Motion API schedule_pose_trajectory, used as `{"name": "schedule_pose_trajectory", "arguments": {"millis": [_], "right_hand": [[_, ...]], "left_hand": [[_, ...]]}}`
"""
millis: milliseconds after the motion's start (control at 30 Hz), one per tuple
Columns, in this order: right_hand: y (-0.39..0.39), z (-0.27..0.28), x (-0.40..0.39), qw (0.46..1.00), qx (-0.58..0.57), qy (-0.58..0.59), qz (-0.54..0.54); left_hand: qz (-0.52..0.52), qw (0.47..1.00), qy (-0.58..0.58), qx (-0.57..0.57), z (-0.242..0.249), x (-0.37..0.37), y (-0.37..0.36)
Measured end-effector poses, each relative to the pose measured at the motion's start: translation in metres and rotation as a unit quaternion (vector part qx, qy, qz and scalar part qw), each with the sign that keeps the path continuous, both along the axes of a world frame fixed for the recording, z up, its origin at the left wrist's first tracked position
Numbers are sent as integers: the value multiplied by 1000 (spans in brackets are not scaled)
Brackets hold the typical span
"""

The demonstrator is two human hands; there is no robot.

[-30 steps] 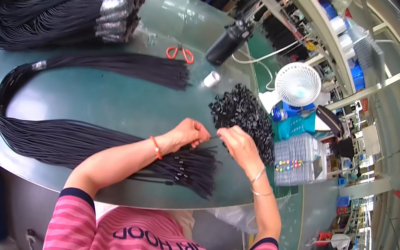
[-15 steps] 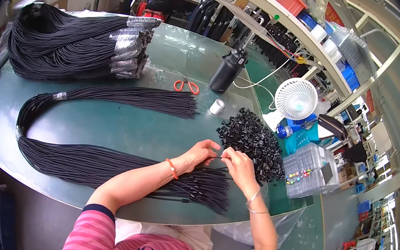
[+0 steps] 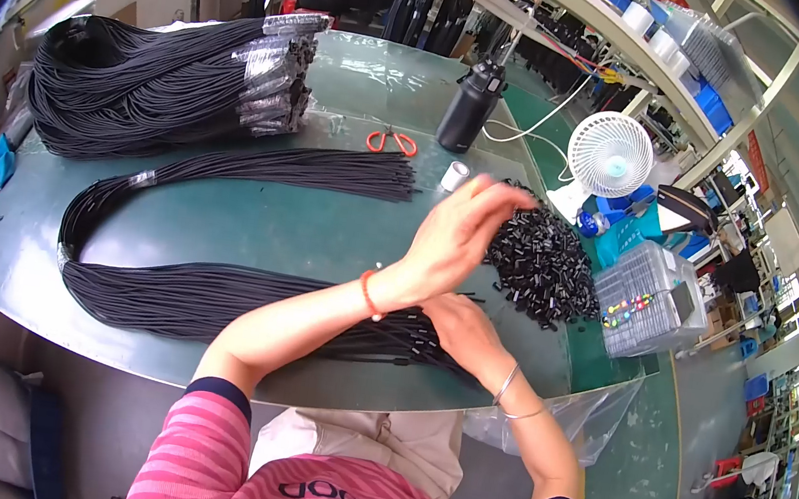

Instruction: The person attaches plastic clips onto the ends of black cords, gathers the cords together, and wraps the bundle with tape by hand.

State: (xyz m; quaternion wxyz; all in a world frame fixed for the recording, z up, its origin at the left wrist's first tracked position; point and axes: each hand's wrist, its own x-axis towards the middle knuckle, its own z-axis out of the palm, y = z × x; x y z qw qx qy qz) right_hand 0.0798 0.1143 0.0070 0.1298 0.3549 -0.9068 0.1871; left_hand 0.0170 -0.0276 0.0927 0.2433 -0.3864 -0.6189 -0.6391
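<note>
My left hand is raised over the table, its fingers stretched out toward the near side of a heap of small black tube-like pieces. Nothing shows in that hand. Lower down, my right hand is at the end of a long bundle of black cords, fingers curled. My left wrist partly covers those fingertips, so what they grip is hidden. The bundle bends round in a U, and its other end lies farther back. Small light marks show on several cord ends near my right hand.
A thick stack of black cords with plastic-wrapped ends lies back left. Red-handled scissors, a white spool and a black bottle stand behind. On the right are a white fan and a clear compartment box.
My hands have come apart: the left has lifted away toward the heap, while the right has moved down over the cord ends. The whole view has shifted slightly.
</note>
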Motion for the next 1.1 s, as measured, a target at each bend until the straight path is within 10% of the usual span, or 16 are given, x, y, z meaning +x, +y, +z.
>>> {"name": "schedule_pose_trajectory", "arguments": {"millis": [100,200,733,1100], "right_hand": [[-1,10,6,997,9,61,-54],[9,6,6,991,15,89,-98],[49,-28,41,987,-12,-20,-157],[45,-30,44,993,-8,20,-120]], "left_hand": [[93,945,311,-31,88,80,-70],[144,975,165,42,101,164,-77],[216,933,210,-197,84,134,-100],[296,820,218,-439,77,116,-193]]}}
